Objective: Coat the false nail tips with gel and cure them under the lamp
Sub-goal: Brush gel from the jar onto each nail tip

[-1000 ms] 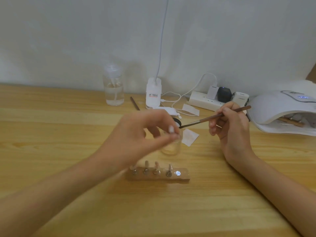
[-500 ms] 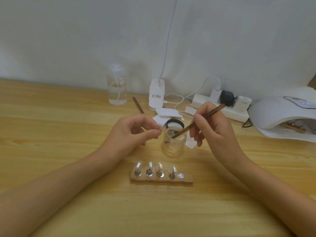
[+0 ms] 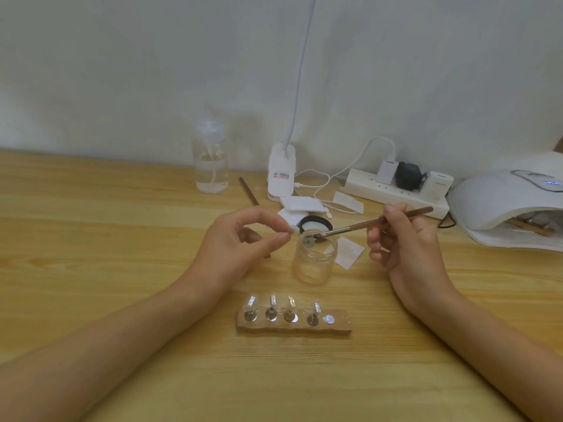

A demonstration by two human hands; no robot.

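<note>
False nail tips [image 3: 273, 300], four clear ones, stand upright on a brown wooden block [image 3: 338, 325] at the near middle of the pale wooden desk [image 3: 91, 239]. I see the white domed curing lamp [image 3: 493, 205] at far right. The left hand [image 3: 237, 245] pinches thumb to forefinger; I cannot tell what it holds. The right hand [image 3: 405, 242] grips a brown-handled brush [image 3: 359, 226], its tip at the mouth of the clear glass jar [image 3: 313, 266].

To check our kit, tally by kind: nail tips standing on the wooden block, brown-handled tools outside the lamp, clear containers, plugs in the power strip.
Nail tips on the block: 4
Brown-handled tools: 2
Clear containers: 2
Plugs in the strip: 3
Total: 11
</note>
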